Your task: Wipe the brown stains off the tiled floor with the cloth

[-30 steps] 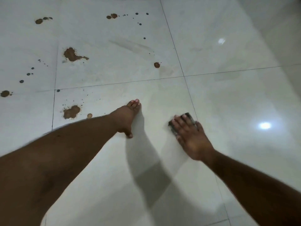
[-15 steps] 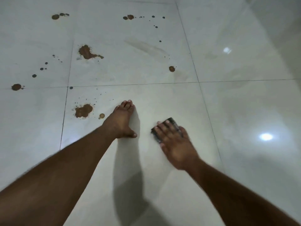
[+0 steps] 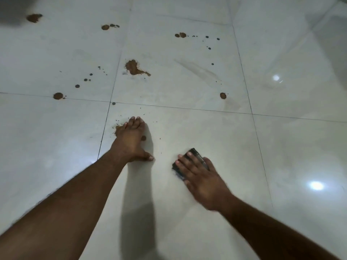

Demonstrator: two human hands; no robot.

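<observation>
I see both hands down on the pale, glossy tiled floor (image 3: 187, 128). My right hand (image 3: 201, 177) lies flat with its fingers (image 3: 183, 165) straight and spread, pressing a small dark cloth (image 3: 196, 156) against the tile; the cloth shows past the fingertips and at the thumb side, the rest is under the palm. The left hand (image 3: 131, 139) is planted flat too, fingers together and pointing away from me, thumb (image 3: 148, 158) out to the side, holding nothing. It sits well apart from the cloth, on the same tile.

The left hand partly covers a brown stain (image 3: 118, 129) that peeks out along its outer edge, and a small brown spot (image 3: 143, 138) lies just beside it on the thumb side, with fine specks scattered around. Farther out, past the grout line (image 3: 169, 106), a large brown splash (image 3: 134, 68) with a tail sits near the corner of the next tile. A round brown dot (image 3: 223, 95) lies just beyond the grout line, ahead of the cloth. More blotches sit on the left at (image 3: 58, 96), (image 3: 33, 17) and (image 3: 105, 27), and a pair (image 3: 181, 35) lies near the top, followed by a line of small dark drops (image 3: 207, 37). A faint smear (image 3: 197, 69) crosses the far tile. Two lamp reflections (image 3: 316, 185) shine on the right.
</observation>
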